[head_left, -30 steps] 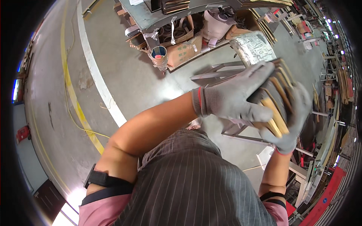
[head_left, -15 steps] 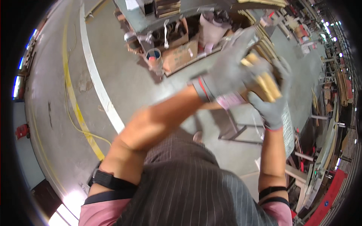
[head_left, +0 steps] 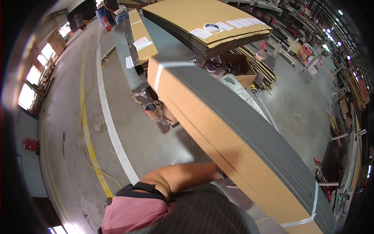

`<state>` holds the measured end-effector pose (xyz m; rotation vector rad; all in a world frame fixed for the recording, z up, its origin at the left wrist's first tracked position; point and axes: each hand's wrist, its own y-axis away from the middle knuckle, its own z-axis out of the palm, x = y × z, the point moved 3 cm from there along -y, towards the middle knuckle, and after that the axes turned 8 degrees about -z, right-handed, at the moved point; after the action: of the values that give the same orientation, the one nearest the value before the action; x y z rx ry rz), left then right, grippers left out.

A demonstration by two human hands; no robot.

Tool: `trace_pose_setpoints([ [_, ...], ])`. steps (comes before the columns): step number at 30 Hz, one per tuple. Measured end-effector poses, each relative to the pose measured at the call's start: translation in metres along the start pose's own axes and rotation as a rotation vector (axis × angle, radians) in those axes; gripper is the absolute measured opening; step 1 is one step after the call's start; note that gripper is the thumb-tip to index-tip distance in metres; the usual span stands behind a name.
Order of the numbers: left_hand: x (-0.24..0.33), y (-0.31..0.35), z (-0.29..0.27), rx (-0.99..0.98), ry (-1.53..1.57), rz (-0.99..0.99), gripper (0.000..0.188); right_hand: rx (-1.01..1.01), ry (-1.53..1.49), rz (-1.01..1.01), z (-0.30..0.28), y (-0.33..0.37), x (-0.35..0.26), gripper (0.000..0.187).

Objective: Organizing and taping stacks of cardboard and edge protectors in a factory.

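A long bundle of flat boards [head_left: 218, 136], with a brown cardboard-like face and dark grey layered edges, slants across the middle, raised in front of me. White bands [head_left: 157, 78] wrap it near both ends. My left forearm reaches to the bundle's near side. Only a dark sliver of my left hand [head_left: 223, 174] shows at the wrist; its fingers are hidden behind the bundle. My right hand and arm are out of sight, with the bundle covering that side.
Ahead, a large stack of brown sheets [head_left: 187, 15] bears labels and a tape roll [head_left: 212, 27]. A narrower strapped bundle [head_left: 142, 39] lies beside it. Below are an open cardboard box [head_left: 245, 80] and a clear container [head_left: 153, 111]. A yellow cable [head_left: 87, 156] runs along the left floor.
Earlier both gloved hands were raised around a small-looking tan-edged object. Now the long board bundle fills the middle, hiding the hands. The view has tilted up, showing the sheet stack.
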<state>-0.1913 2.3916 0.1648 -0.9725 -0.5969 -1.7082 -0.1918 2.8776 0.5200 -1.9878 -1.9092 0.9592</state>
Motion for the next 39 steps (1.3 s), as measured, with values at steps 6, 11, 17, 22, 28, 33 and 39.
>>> trace_pose_setpoints([
  [6, 0.165, 0.032, -0.156, 0.017, 0.714, 0.353, 0.042, -0.229, -0.292, 0.391, 0.11, 0.073, -0.019, 0.047],
  [11, 0.273, 0.084, -0.315, 0.799, 0.566, 0.636, 0.04, -0.684, -0.857, 0.589, 0.266, 0.102, -0.149, 0.044],
  [17, 0.353, 0.072, -0.301, 1.215, -0.175, 0.559, 0.058, -1.211, -1.441, 0.123, 0.411, 0.073, -0.498, 0.056],
  [22, 0.361, 0.072, -0.339, 1.213, -0.412, 0.622, 0.061, -1.251, -1.513, 0.082, 0.474, 0.017, -0.545, 0.067],
  [28, 0.341, 0.034, -0.305, 1.365, -0.904, 0.639, 0.087, -1.711, -0.647, -0.36, 0.606, -0.032, -0.358, 0.065],
  [33, 0.344, 0.039, -0.317, 1.505, -1.25, 0.397, 0.095, -1.747, -0.534, -0.092, 0.594, -0.05, -0.371, 0.075],
  [39, 0.387, 0.03, -0.352, 1.378, -1.035, 0.313, 0.088, -1.958, -0.529, -0.203, 0.64, -0.087, -0.364, 0.076],
])
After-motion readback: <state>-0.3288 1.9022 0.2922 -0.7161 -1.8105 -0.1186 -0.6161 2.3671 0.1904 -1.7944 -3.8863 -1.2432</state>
